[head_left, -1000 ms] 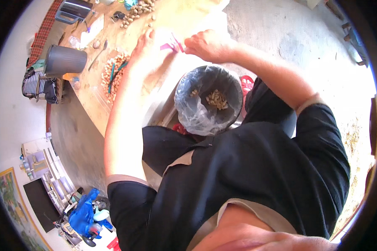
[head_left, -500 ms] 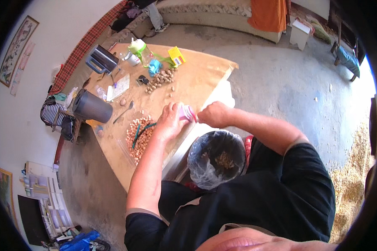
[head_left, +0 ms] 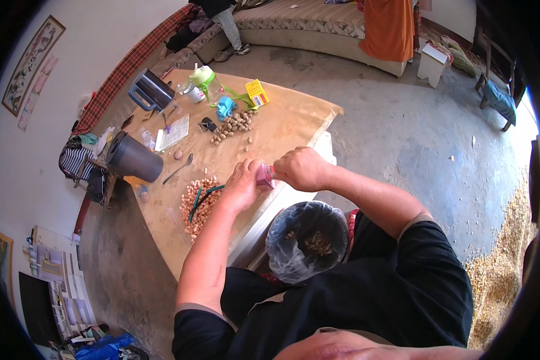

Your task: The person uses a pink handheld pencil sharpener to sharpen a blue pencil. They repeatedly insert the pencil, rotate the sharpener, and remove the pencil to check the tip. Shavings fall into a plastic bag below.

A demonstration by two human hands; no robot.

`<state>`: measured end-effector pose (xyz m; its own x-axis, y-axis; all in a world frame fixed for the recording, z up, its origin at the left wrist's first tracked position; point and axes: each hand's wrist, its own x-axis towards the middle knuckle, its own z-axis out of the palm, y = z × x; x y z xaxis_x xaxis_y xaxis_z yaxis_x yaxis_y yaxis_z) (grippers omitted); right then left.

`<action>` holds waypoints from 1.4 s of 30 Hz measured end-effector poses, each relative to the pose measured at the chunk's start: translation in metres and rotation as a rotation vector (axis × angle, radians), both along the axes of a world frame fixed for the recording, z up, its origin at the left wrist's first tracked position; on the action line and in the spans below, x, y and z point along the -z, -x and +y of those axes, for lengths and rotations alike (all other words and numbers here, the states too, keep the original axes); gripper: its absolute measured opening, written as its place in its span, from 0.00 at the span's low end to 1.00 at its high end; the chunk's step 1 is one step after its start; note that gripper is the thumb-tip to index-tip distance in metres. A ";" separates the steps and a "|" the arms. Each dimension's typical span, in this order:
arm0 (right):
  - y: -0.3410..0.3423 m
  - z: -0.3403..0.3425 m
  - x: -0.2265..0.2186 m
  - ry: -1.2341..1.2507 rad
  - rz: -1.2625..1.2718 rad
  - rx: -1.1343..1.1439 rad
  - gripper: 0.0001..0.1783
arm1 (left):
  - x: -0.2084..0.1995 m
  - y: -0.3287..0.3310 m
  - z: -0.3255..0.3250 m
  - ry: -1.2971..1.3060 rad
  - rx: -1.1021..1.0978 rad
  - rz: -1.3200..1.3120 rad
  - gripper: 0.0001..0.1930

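Over the near right edge of the table, my left hand (head_left: 244, 183) is closed around a small pink box (head_left: 264, 177). The box lies between my two hands, and a bit of red shows at its right end. My right hand (head_left: 304, 168) is closed, with its fingertips at that red end. What they pinch there is hidden. Left of my left wrist is a pile of shelled peanuts (head_left: 199, 210), with dark green-and-black tongs or pliers-like handles (head_left: 208, 195) lying across it. Below my hands stands a bin (head_left: 308, 243) lined with clear plastic, with shells inside.
Unshelled nuts (head_left: 233, 126), a blue toy-like object (head_left: 226, 107), a yellow box (head_left: 257, 92) and a green-lidded bottle (head_left: 205, 81) stand farther back. A spoon (head_left: 179, 168), notepad (head_left: 173, 132), dark lidded container (head_left: 134, 157) and dark jug (head_left: 152, 90) are left. A person (head_left: 227, 27) stands by the sofa.
My right hand has moved left against the end of the pink box, and the box now sits turned differently in my left hand. The view has shifted slightly.
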<state>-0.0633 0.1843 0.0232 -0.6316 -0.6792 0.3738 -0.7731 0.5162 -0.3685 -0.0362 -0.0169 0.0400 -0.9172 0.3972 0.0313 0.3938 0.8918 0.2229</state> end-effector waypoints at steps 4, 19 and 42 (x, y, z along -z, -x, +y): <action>0.028 -0.007 0.009 0.016 -0.008 0.213 0.16 | 0.004 0.003 -0.002 0.011 0.017 0.032 0.33; 0.006 -0.008 -0.006 0.019 -0.032 0.174 0.14 | 0.004 0.005 -0.004 -0.066 0.058 0.044 0.29; 0.031 -0.013 0.008 0.090 -0.093 0.265 0.17 | 0.005 0.003 0.000 -0.005 -0.008 0.067 0.30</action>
